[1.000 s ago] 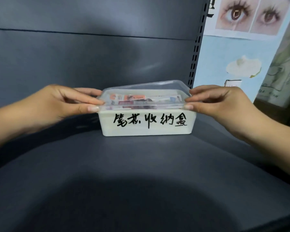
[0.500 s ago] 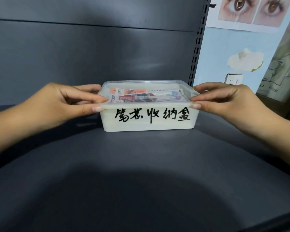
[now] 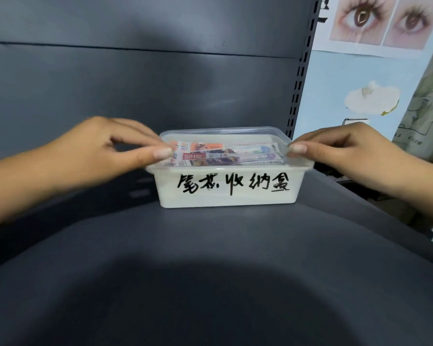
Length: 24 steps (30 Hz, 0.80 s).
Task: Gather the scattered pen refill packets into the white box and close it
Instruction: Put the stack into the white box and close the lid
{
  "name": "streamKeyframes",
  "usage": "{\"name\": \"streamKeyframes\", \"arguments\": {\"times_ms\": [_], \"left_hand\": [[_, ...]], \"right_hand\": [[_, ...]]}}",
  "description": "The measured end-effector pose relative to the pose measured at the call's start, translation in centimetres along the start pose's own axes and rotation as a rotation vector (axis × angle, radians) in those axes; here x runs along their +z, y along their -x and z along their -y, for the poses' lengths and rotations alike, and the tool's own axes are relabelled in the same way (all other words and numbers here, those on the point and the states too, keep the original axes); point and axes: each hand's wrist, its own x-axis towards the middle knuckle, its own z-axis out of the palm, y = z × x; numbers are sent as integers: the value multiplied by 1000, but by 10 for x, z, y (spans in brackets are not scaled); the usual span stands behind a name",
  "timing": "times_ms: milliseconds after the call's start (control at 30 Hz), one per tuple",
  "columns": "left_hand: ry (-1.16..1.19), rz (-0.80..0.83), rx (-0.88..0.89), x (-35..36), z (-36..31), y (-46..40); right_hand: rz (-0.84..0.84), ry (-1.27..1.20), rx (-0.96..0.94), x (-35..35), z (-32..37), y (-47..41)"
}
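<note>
The white box (image 3: 230, 196), with black handwriting on its front, stands on the dark shelf (image 3: 210, 258). A clear lid (image 3: 225, 132) lies flat on top of it. Several colourful pen refill packets (image 3: 223, 153) show through the lid. My left hand (image 3: 103, 156) reaches in from the left, its thumb and index fingertips pressing on the lid's left end. My right hand (image 3: 348, 151) mirrors it, with thumb and index tips on the lid's right end. Neither thumb is under the rim.
A dark back panel (image 3: 160, 91) rises close behind the box. A slotted upright (image 3: 300, 78) borders the shelf on the right. Beyond it hangs a pale wall (image 3: 335, 78) with posters. No loose packets lie on the shelf.
The lid's raised far edge has come down flat onto the box. Both thumbs moved from under the rim to the top of the lid.
</note>
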Motion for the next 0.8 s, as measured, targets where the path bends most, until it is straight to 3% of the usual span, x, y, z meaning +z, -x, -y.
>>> {"name": "streamKeyframes", "arguments": {"times_ms": [267,433,533,600,800], "left_hand": [[-192,352,-159,35,-10,-68],[-158,414,-249,47,-5,-72],[-281,493,-249,49,-6,-71],[-340,512,-259,48,-7,-75],[8,379,-359,46,-3,-70]], "right_hand": [[337,431,53,32,9,-75],[358,464,79,39,9,-76],[363,487,75,39,9,-75],[375,517,64,39,9,-77],[329,397,101,41,8,-77]]}}
